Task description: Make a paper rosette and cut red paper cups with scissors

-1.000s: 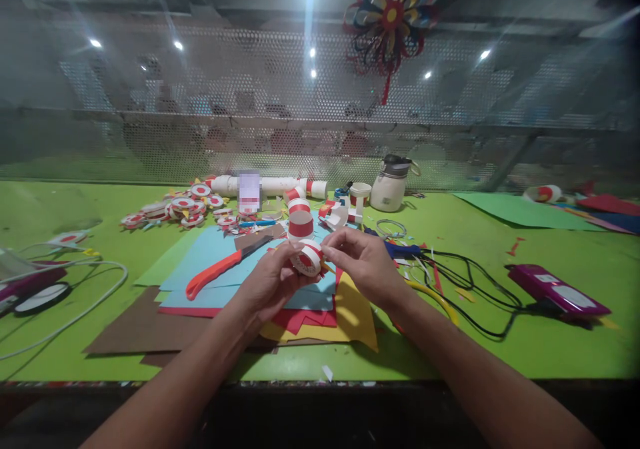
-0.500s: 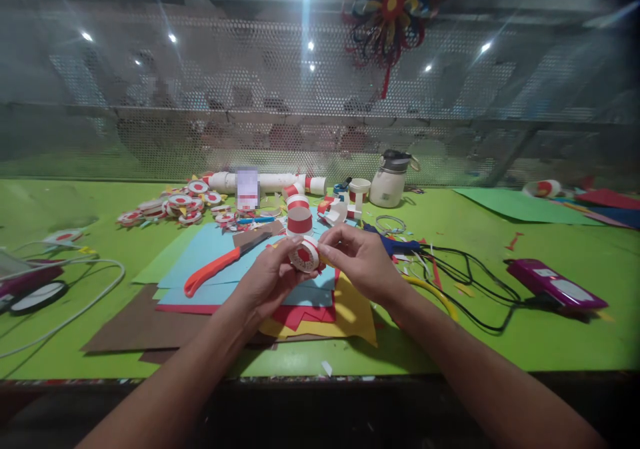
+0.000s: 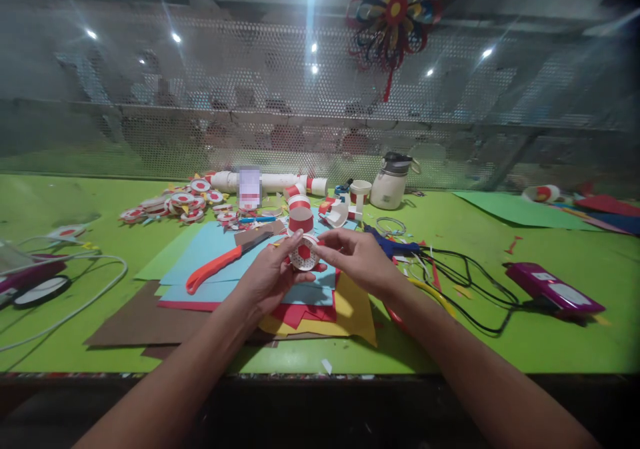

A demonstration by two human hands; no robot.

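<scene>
Pinching a small white disc (image 3: 304,252) with a red centre in the left hand (image 3: 273,266), at the middle of the frame, thumb on the upper left rim and fingers underneath in a firm grip. Touching the right edge of the same disc with the right hand (image 3: 350,256), thumb and forefinger drawn close together; being unable to tell whether also gripping anything thin there. Working above a stack of coloured paper (image 3: 200,246) at lower centre, showing blue on top and red, yellow and brown below. Having an orange-handled tool (image 3: 215,269) lying on the paper left of the hands, and a red-and-white banded cylinder (image 3: 301,216) just behind the disc. Seeing a heap of similar discs (image 3: 183,202) farther left, near a long white tube (image 3: 280,182) lying across the back of the green table (image 3: 480,256). Noticing a blue tool (image 3: 397,246) right of the hands, a purple device (image 3: 553,288) with a black cable at the right of the frame, and a pale jug (image 3: 389,188) right of centre. Facing a perforated screen (image 3: 290,89) in the upper half, with a flower-shaped ornament (image 3: 396,9) hanging at upper right.
</scene>
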